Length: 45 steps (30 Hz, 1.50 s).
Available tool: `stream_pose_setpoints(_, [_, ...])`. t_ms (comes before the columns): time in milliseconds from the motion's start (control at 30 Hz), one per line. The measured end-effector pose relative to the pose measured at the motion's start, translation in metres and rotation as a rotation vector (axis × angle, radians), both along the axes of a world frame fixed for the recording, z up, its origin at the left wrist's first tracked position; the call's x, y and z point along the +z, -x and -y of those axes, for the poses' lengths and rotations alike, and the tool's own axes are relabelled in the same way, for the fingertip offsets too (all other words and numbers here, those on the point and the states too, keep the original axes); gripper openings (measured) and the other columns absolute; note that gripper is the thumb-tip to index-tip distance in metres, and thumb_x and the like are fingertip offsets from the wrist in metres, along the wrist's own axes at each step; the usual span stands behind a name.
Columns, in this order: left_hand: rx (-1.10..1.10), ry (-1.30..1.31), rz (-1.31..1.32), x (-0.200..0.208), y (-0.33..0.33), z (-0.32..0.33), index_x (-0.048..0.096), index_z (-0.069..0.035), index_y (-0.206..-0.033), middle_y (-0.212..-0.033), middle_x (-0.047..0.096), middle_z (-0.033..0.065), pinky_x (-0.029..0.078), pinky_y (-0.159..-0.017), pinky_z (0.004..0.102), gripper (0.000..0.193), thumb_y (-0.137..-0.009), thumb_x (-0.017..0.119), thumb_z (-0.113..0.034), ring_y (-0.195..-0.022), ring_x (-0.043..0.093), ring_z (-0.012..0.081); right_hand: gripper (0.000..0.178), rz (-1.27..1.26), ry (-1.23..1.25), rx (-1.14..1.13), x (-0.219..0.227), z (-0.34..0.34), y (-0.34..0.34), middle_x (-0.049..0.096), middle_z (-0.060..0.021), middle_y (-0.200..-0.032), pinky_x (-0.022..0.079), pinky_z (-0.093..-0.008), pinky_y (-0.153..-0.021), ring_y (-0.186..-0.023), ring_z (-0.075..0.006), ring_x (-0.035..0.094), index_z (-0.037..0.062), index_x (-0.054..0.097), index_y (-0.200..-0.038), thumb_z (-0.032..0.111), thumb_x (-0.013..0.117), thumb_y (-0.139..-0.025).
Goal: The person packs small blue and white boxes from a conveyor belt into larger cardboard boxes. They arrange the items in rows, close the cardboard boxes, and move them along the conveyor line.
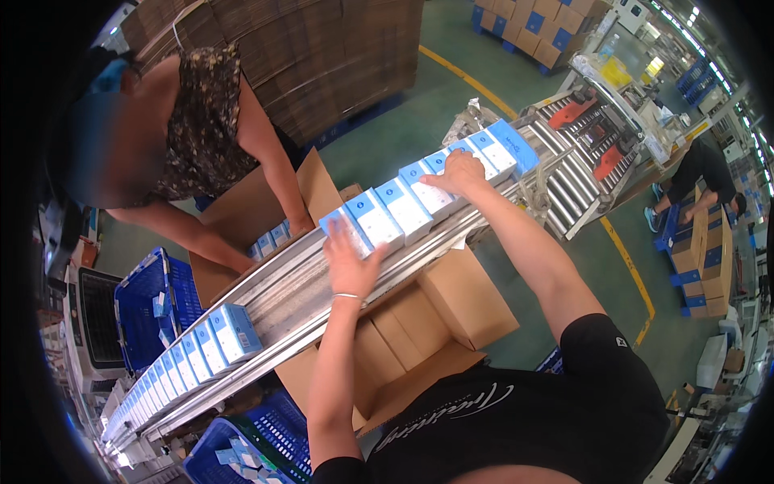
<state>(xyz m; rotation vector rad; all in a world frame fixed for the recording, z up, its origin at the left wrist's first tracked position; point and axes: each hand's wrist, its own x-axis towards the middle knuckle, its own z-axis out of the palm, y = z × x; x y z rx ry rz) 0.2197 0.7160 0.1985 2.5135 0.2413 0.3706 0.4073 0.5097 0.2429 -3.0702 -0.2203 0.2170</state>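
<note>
A row of small blue and white cartons (389, 211) stands side by side on the metal conveyor (282, 282). At the row's left end, my left hand (352, 262) has its fingers spread and lies against the end carton. My right hand (459, 173) rests over the cartons farther right, thumb apart from the fingers, touching their tops. Just below the conveyor, in front of me, is an open brown cardboard box (403, 331), its flaps folded out. A second line of cartons (197, 351) sits lower left on the conveyor, with a gap between the two groups.
Across the conveyor a co-worker's arms (270, 161) reach into another open box (230, 202) holding cartons. Blue baskets (177, 282) stand at the left and lower left. Metal rollers (572, 181) continue at the right. Another person (701, 177) bends by stacked boxes.
</note>
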Motion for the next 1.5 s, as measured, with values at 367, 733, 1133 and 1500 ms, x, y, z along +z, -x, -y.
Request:
stream_pose_setpoints(367, [0.365,0.101,-0.228,-0.014,0.021,-0.077,0.039,0.012,-0.111,-0.105,0.055,0.0331,0.044,-0.084,0.0456,0.082,-0.077,0.057,-0.060,-0.098,0.055,0.0453,0.101,-0.241,-0.674,0.175,-0.048,-0.030,0.035,0.058,-0.0247,-0.112,0.042,-0.0359,-0.093,-0.108,-0.0358,0.055,-0.0103,0.044,-0.120,0.068,0.066,-0.060])
stream_pose_setpoints(733, [0.279,0.486,-0.287,0.073,0.219,-0.012,0.037,0.007,-0.119,-0.106,0.059,0.0228,0.047,-0.084,0.0366,0.072,-0.070,0.078,-0.026,-0.096,0.061,0.0308,0.092,-0.515,-0.501,0.121,0.033,0.040,0.224,0.060,-0.0267,-0.101,0.049,-0.0407,-0.081,-0.092,-0.0377,0.062,-0.0077,0.030,-0.124,0.048,0.076,-0.066])
stream_pose_setpoints(1133, [0.494,0.324,-1.164,-0.343,0.364,-0.017,0.037,0.006,-0.119,-0.124,0.048,0.0168,0.041,-0.092,0.0330,0.061,-0.077,0.069,-0.023,-0.111,0.050,0.0235,0.106,-0.702,0.193,0.561,-0.324,-0.007,0.292,0.060,-0.0256,-0.101,0.048,-0.0396,-0.081,-0.098,-0.0335,0.059,-0.0206,0.009,-0.131,0.036,0.073,-0.069])
stream_pose_setpoints(1500, [0.077,0.024,-1.211,-0.179,0.234,0.000,0.043,0.001,-0.125,-0.125,0.049,0.0196,0.042,-0.092,0.0382,0.051,-0.085,0.057,-0.028,-0.112,0.051,0.0304,0.057,-0.595,-0.085,-0.133,-0.309,-0.004,0.308,0.064,-0.0247,-0.082,0.052,-0.0437,-0.057,-0.067,-0.0321,0.065,-0.0083,0.030,-0.134,0.017,0.045,-0.085])
